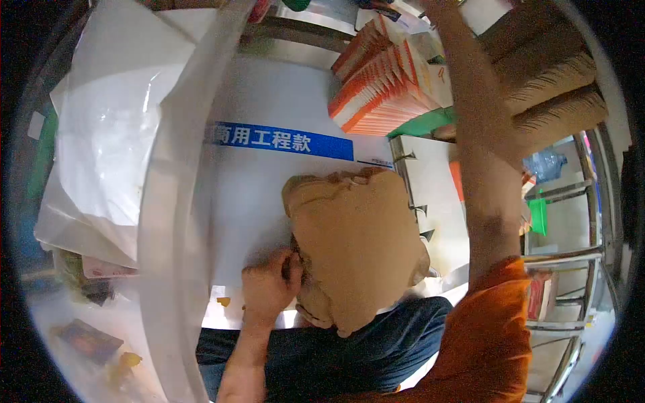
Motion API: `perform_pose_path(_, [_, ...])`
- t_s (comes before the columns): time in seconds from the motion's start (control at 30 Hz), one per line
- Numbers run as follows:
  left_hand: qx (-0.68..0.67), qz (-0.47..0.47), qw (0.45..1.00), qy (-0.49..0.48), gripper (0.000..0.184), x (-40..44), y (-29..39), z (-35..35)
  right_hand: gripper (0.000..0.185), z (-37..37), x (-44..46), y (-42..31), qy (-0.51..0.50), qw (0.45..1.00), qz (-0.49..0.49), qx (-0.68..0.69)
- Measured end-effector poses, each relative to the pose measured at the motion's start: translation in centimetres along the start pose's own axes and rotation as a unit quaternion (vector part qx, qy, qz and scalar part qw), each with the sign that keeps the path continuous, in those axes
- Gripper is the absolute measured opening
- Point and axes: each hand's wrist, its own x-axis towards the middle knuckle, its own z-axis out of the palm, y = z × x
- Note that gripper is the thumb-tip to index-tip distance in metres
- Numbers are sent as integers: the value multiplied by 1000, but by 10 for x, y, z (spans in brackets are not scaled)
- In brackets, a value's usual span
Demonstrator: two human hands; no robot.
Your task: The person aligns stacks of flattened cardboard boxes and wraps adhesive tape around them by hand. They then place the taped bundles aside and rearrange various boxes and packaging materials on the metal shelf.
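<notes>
A stack of brown kraft paper or thin card pieces with uneven, wavy edges lies on a white surface in front of my lap. My left hand is closed, its curled fingers against the stack's left edge; the fingertips are partly hidden there. My right arm, in an orange sleeve, stretches up past the right side of the stack. Its hand is cut off by the top edge of the view, near a pile of folded orange-and-white printed cards.
The white surface bears a blue printed strip. White sheets under clear plastic stand at the left, beside a pale upright post. Brown corrugated stacks sit at the upper right. Metal shelving runs along the right.
</notes>
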Motion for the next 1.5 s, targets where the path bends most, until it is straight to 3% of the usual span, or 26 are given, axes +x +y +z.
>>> perform_pose_path(0.03, [-6,-3,1000,4,10,-1,-2,3,81,31,-19,31,117,984,-51,-123])
perform_pose_path(0.07, [-11,-4,1000,-3,10,-6,-3,4,76,54,-48,68,87,981,-62,-165])
perform_pose_path(0.13, [-30,1,1000,-7,9,-7,-2,3,71,36,-103,72,19,974,102,-200])
perform_pose_path(0.2, [-33,12,999,-1,7,-6,-2,3,72,22,-143,75,-9,946,289,-146])
perform_pose_path(0.27, [-24,4,1000,-4,7,-6,-1,1,73,42,-174,154,9,940,336,-67])
perform_pose_path(0.37, [-18,8,1000,15,7,-7,-1,8,74,38,-177,163,-115,969,210,-55])
perform_pose_path(0.43, [-38,11,999,26,7,-6,-4,8,76,7,-172,91,-220,960,142,-102])
perform_pose_path(0.5, [-87,0,996,31,7,-6,1,5,74,30,-185,50,-129,979,55,-150])
perform_pose_path(0.57, [-103,-3,992,74,7,1,13,-3,73,55,-199,5,12,955,58,-290])
perform_pose_path(0.63, [-95,34,990,97,8,12,31,-18,72,50,-186,7,-7,963,106,-247])
perform_pose_path(0.77, [26,136,980,142,10,61,70,-53,69,30,-162,53,-71,991,84,-71])
perform_pose_path(0.9, [-5,197,954,227,22,147,113,-20,66,19,-168,109,-176,968,100,147])
perform_pose_path(0.97, [72,355,889,280,31,202,135,0,64,16,-176,122,-199,946,127,224])
perform_pose_path(1.03, [165,286,923,197,42,242,162,27,63,23,-184,132,-188,928,163,277])
perform_pose_path(1.07, [166,336,908,184,44,289,143,56,65,32,-187,139,-161,920,190,303])
perform_pose_path(1.13, [246,357,900,37,45,337,115,78,68,34,-191,144,-137,970,135,147])
perform_pose_path(1.17, [323,319,885,-104,44,345,113,77,70,36,-194,147,-121,984,110,67])
perform_pose_path(1.23, [220,331,918,-11,35,316,64,79,69,63,-184,169,-81,992,-44,91])
perform_pose_path(1.27, [308,361,881,-1,33,304,50,64,68,75,-178,174,-62,986,-119,99])
perform_pose_path(1.3, [387,390,836,7,32,290,40,55,67,79,-177,156,-41,992,-105,56])
perform_pose_path(1.33, [183,162,969,-22,35,270,37,48,67,77,-181,130,-27,996,-86,8])
perform_pose_path(1.4, [209,146,967,-13,44,230,68,25,74,49,-177,85,-186,966,-3,177])
perform_pose_path(1.47, [299,137,943,-45,52,219,64,11,81,83,-171,60,-79,979,36,185])
perform_pose_path(1.5, [362,133,920,-69,55,225,52,2,81,85,-169,49,-77,983,53,160])
